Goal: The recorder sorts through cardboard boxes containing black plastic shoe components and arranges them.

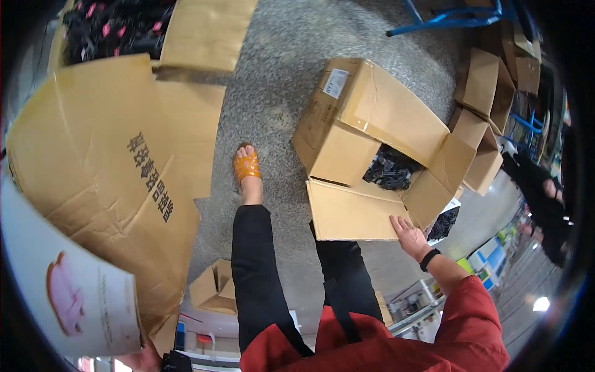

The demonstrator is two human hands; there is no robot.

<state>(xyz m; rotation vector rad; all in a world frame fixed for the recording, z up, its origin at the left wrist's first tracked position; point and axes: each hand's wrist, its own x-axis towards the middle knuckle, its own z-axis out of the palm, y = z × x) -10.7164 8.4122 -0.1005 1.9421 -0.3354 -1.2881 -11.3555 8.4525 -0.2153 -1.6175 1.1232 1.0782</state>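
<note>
A person in a red top (465,322) and dark trousers lays the right hand (410,239) on the lower flap (353,211) of an open cardboard carton (341,149), fingers slightly apart and flat against the board, clamped on nothing. The carton sits just ahead of that hand and to its left, tilted in view, its black items (390,170) showing inside, ahead of the fingertips. A white label (336,83) marks its side farthest from the hand. A black band (429,259) circles the wrist just behind the same hand.

The left hand (145,359) shows only in part at the lower edge, close to a white printed panel (111,310); whether its fingers are together or apart cannot be told. Ahead of it rises a large brown cardboard sheet (105,180) with dark lettering, and well beyond that lies another carton of black and pink items (118,31). A smaller carton (214,285) stands ahead of the left hand and to its right. More open cartons (477,133) stand ahead of the right hand, to its right.
</note>
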